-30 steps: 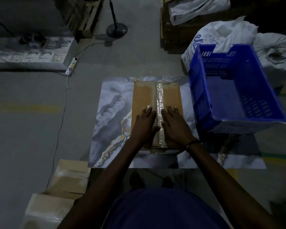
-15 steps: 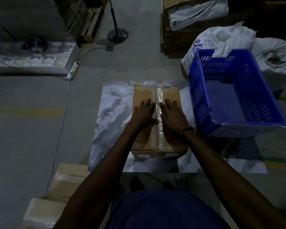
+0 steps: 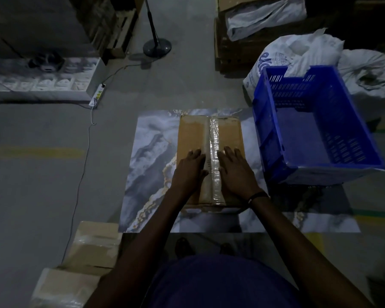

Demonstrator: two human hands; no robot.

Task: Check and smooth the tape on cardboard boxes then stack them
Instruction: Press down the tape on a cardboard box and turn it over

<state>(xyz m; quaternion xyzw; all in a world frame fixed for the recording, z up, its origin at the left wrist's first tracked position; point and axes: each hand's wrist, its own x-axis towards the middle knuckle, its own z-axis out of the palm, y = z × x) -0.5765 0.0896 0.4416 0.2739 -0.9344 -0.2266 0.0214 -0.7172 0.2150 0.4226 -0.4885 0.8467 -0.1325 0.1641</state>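
Hands flat on cardboard box (image 3: 193, 138): left hand (image 3: 190, 172) and right hand (image 3: 237, 174), fingers straight and slightly spread, flank the tape (image 3: 215, 152).

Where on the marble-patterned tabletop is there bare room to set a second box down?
Left of the brown taped cardboard box, the marble-patterned tabletop lies bare to its left edge. Right is crowded: the blue plastic crate stands close beside the box.

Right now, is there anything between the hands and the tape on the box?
Nothing visible. Both hands, left and right, lie flat on the box, one on each side of the tape.
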